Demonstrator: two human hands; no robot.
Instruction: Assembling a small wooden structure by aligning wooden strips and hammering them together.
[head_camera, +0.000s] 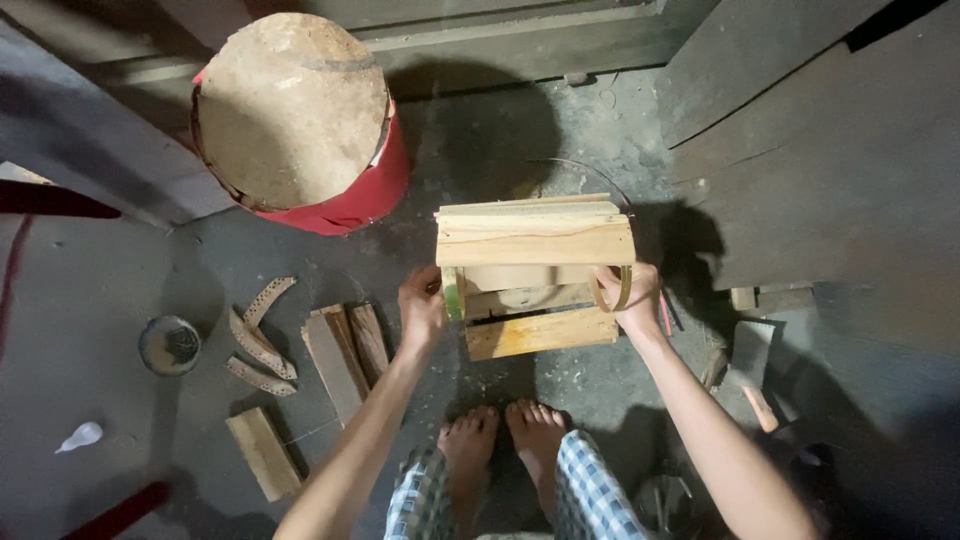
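Gripping a small wooden frame (535, 270) from both sides, the left hand (421, 310) is closed on its left end by a green-tinted strip, and the right hand (632, 298) is closed on the right end, fingers through a bent loop of thin wood (611, 288). The frame sits on the dark floor (100, 300) just ahead of the person's bare feet (505, 440). Its inner parts lie in shadow under the top boards, so how they join is hard to make out; something rounded may sit inside. The lower right corner of the view is nearly black. A red drum (300, 120) with a worn round top stands near, up left. Loose planks (345, 355) and curved perforated strips (258, 335) lie close on the left, a small round dish (169, 345) beyond them. Dark boards (800, 150) crowd the right side, leaving little bare floor there.
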